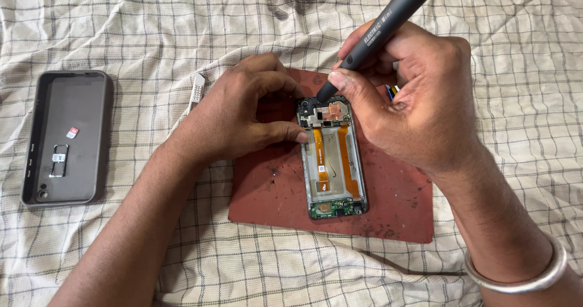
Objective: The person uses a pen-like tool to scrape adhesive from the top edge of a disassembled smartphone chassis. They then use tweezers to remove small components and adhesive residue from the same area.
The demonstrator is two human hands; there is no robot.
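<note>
Nearest the camera, two bare forearms come in from the near edge, a silver bangle (522, 276) circling the right wrist. The right hand (419, 94) is curled tight around a grey electric screwdriver (388, 21), gripped like a pen, its shaft slanting down and left from the far right, its tip set on the far end of the opened phone (333, 158). The left hand (237, 109) lies palm down just left of the phone, fingers bent, fingertips pressing the phone's far-left edge and steadying it; it grips nothing.

The phone lies lengthwise, back off, in the middle of a reddish-brown work mat (273, 191) speckled with dark marks. Two orange ribbon cables run along its inside, with one green board at the near end.

Under the mat spreads a wrinkled cream cloth (152, 21) with a thin check, a dark stain at the far side. Well to the left lies one grey phone back cover (67, 137), inner face up, holding a card tray and a small card. One white strip peeks out by the left wrist.
</note>
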